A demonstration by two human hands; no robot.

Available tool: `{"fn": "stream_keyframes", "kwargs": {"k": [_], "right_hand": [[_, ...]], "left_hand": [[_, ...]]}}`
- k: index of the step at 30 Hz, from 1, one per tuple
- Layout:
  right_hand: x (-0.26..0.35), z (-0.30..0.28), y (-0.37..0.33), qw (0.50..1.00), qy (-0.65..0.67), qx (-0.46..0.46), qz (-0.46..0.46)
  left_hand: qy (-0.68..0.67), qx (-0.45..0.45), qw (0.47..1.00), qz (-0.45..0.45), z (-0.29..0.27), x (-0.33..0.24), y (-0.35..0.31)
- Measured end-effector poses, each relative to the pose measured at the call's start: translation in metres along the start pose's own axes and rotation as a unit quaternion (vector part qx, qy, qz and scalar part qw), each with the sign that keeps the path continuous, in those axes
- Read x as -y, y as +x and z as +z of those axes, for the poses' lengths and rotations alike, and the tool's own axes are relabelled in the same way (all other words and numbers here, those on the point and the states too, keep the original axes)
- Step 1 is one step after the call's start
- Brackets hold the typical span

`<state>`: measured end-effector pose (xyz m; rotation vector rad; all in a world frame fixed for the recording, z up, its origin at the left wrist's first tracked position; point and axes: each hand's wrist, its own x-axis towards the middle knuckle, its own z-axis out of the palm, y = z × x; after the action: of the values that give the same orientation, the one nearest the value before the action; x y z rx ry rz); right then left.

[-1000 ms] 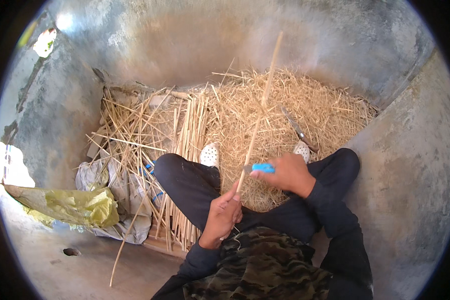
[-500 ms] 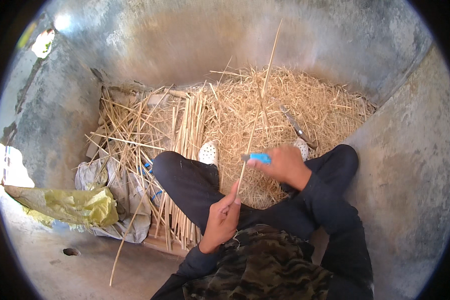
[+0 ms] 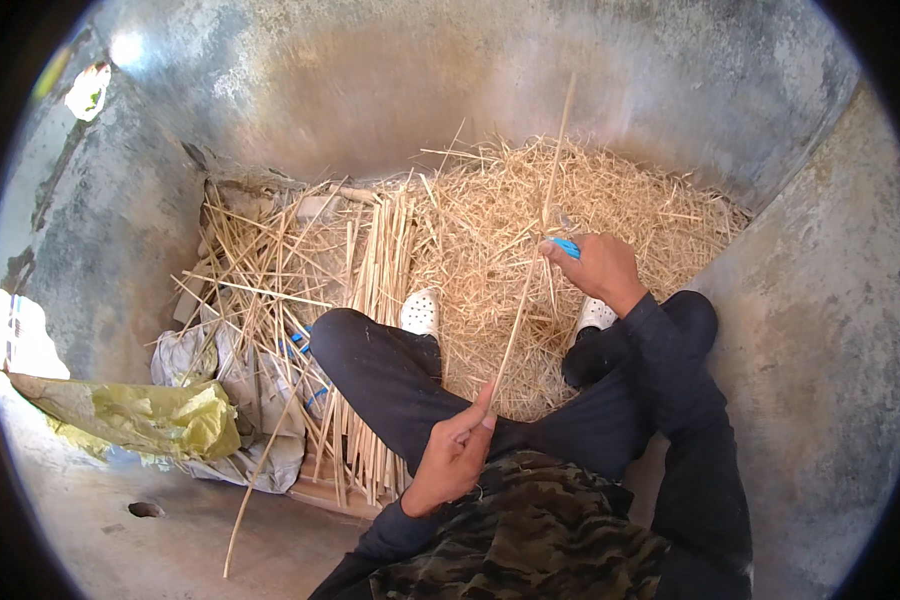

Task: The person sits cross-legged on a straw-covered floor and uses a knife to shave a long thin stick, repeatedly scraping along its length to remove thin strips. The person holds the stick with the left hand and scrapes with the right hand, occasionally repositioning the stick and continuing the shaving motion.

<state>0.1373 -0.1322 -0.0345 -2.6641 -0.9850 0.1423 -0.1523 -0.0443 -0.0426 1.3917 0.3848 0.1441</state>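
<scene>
My left hand (image 3: pixel 453 462) is closed around the lower end of a long, thin bamboo strip (image 3: pixel 515 335), with the index finger laid along it. The strip slants up and away from my lap, its far end reaching in front of the back wall. My right hand (image 3: pixel 602 270) is closed on a small blue-handled knife (image 3: pixel 567 248), held against the strip about midway along. The knife's blade is mostly hidden by the strip and my thumb. Beneath both hands lies a thick heap of pale shavings (image 3: pixel 480 345).
Left of my knee, several straight strips (image 3: pixel 382 250) lie side by side, with a loose tangle (image 3: pixel 260 245) beyond them. A yellow sack (image 3: pixel 170 415) and a whitish sack (image 3: pixel 280 455) lie at the left. Concrete walls (image 3: pixel 390 85) close round; my feet wear white clogs (image 3: pixel 419 312).
My right hand with the knife has slid away from me along the strip, toward its far end. The left hand has shifted slightly right, still gripping the strip.
</scene>
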Motion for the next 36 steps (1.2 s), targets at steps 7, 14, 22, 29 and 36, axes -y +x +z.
{"fn": "stream_keyframes", "kwargs": {"k": [7, 14, 22, 29, 36], "right_hand": [[0.042, 0.017, -0.066, 0.985, 0.002, 0.042, -0.166], [0.027, 0.017, -0.046, 0.996, 0.029, 0.016, -0.085], [0.019, 0.023, -0.032, 0.994, 0.052, -0.055, -0.08], [0.029, 0.048, -0.012, 0.996, 0.056, -0.067, -0.024], [0.037, 0.059, 0.022, 0.991, 0.096, -0.069, 0.069]], "left_hand": [[-0.128, -0.003, 0.991, -0.026, -0.008, 0.003, 0.008], [-0.083, -0.005, 0.996, -0.023, -0.013, -0.004, 0.018], [-0.046, -0.01, 0.999, 0.001, -0.003, 0.0, 0.016], [0.024, -0.032, 0.999, 0.023, -0.003, 0.0, 0.019], [0.072, -0.051, 0.995, 0.043, -0.001, 0.002, 0.016]]}}
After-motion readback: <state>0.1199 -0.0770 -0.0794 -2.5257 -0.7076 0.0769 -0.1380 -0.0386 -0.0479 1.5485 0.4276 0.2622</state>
